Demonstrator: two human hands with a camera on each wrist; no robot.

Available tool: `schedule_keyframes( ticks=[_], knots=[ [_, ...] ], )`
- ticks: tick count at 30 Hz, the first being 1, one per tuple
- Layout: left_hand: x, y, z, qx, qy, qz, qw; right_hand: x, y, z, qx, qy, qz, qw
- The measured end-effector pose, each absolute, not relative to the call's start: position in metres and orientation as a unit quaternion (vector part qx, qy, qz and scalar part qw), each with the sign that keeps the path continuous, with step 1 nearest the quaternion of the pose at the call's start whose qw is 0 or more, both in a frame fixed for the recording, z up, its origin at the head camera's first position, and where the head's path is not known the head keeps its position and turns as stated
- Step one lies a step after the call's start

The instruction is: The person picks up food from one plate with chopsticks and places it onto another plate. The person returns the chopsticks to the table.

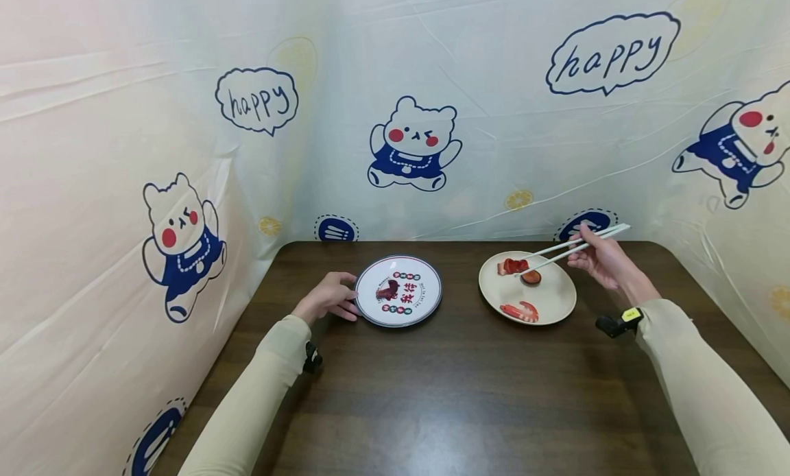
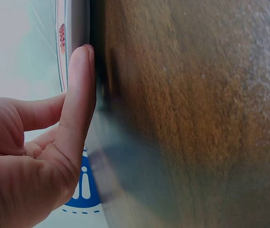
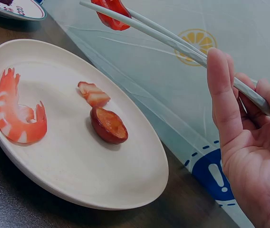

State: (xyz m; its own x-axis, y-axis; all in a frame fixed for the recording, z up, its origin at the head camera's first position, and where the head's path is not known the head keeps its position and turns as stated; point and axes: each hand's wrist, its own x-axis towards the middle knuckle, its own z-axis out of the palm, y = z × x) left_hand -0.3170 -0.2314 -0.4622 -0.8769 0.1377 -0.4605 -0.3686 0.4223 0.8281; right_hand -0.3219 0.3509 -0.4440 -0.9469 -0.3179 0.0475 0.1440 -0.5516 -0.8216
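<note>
My right hand (image 1: pixel 601 258) holds a pair of pale chopsticks (image 1: pixel 583 243) over a cream plate (image 1: pixel 555 308). Pinched between their tips is a glossy red piece of food (image 3: pixel 112 14), raised above the plate in the right wrist view. On that plate lie a shrimp (image 3: pixel 18 114), a small striped slice (image 3: pixel 93 94) and a brown, oval, cut piece (image 3: pixel 109 125). My left hand (image 1: pixel 328 296) touches the left rim of a white, dark-edged plate (image 1: pixel 370 298) with extended fingers. A dark red piece (image 1: pixel 387 291) appears on this printed plate.
Both plates stand near the back of a brown wooden table (image 1: pixel 432 394). A pale cloth (image 1: pixel 420 51) printed with bears and "happy" bubbles surrounds the table at the back and sides. The cream plate is to the right of the white one, with a gap between.
</note>
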Motion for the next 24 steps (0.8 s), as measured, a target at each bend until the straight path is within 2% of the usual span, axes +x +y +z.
schedule_keyframes(
  ticks=[24],
  knots=[
    [-0.316, -0.232, -0.464, -0.07, 0.81, 0.533, 0.235, -0.329, 0.321, -0.432, -0.084, 0.478, -0.862, 0.149]
  ],
)
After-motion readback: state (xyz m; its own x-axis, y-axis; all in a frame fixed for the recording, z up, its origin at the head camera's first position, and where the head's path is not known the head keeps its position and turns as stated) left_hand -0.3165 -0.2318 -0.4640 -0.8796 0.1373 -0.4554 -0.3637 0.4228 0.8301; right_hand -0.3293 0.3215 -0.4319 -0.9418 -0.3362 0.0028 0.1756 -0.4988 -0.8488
